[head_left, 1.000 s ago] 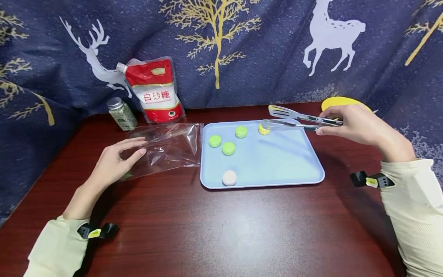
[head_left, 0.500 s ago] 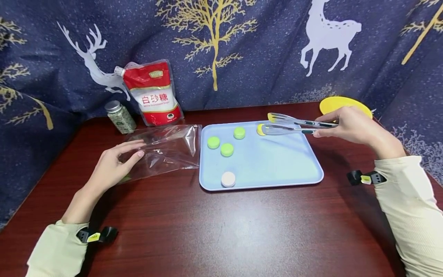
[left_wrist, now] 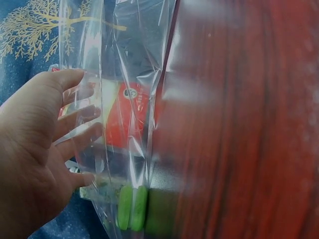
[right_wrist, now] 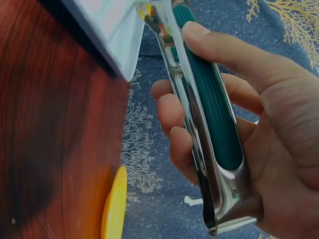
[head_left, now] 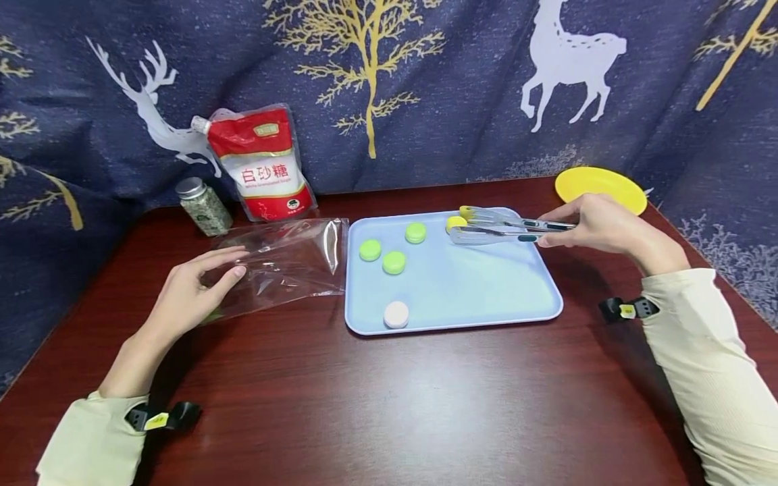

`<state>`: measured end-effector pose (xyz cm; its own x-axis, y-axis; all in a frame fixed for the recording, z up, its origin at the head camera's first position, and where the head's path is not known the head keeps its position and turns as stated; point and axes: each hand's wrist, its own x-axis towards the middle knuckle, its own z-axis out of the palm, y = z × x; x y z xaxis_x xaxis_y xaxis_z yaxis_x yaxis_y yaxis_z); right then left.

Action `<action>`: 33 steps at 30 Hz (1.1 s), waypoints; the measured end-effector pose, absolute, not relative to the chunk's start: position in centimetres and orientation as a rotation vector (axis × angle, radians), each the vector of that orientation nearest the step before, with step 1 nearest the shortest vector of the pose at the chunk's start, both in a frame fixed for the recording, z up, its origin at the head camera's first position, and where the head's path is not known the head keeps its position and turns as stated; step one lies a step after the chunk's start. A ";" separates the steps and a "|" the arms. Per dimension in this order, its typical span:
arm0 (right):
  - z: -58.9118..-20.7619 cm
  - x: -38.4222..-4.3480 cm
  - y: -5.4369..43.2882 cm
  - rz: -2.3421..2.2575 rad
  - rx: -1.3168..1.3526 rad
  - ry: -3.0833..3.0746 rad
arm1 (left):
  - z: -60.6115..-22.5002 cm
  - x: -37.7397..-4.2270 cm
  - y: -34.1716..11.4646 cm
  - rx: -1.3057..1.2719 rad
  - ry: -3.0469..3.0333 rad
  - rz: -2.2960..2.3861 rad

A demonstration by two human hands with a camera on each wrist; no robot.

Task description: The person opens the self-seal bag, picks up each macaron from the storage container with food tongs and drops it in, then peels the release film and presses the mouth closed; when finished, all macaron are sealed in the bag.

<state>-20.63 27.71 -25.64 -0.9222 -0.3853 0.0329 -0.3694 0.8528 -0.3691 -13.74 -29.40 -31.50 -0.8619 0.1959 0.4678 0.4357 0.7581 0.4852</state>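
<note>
My right hand (head_left: 608,226) grips metal tongs (right_wrist: 212,109) with dark green handle inlays, thumb on one arm and fingers curled round the other. The slotted ends reach over the blue tray's far edge, spread on either side of a yellow macaron (head_left: 456,224). In the head view, my left hand (head_left: 191,287) rests at a clear plastic bag (head_left: 298,260), thumb and forefinger apart. Its fingers lie loosely spread against the film in the left wrist view, near a green macaron (left_wrist: 132,208) inside the bag.
The blue tray (head_left: 486,290) also bears green macarons (head_left: 394,262) and a white macaron (head_left: 396,314). Behind the bag stand a red and white sugar pouch (head_left: 264,169) and a jar of dried herbs (head_left: 205,208). A yellow plate (head_left: 602,189) lies at the back right, before a patterned curtain.
The right hand has lowered the tongs over the tray, and their ends have come round the yellow macaron. The left hand stays at the bag. The view has shifted slightly.
</note>
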 end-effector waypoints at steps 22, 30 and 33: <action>-25.3 -20.6 27.2 -0.499 -0.749 2.945 | -31.5 -13.6 -29.6 -0.499 -2.546 -0.831; -25.7 -20.8 27.8 -0.506 -0.817 2.978 | -31.5 -13.6 -29.4 -0.478 -2.561 -0.835; -25.7 -20.7 28.1 -0.502 -0.837 2.996 | -31.5 -13.6 -29.3 -0.471 -2.566 -0.838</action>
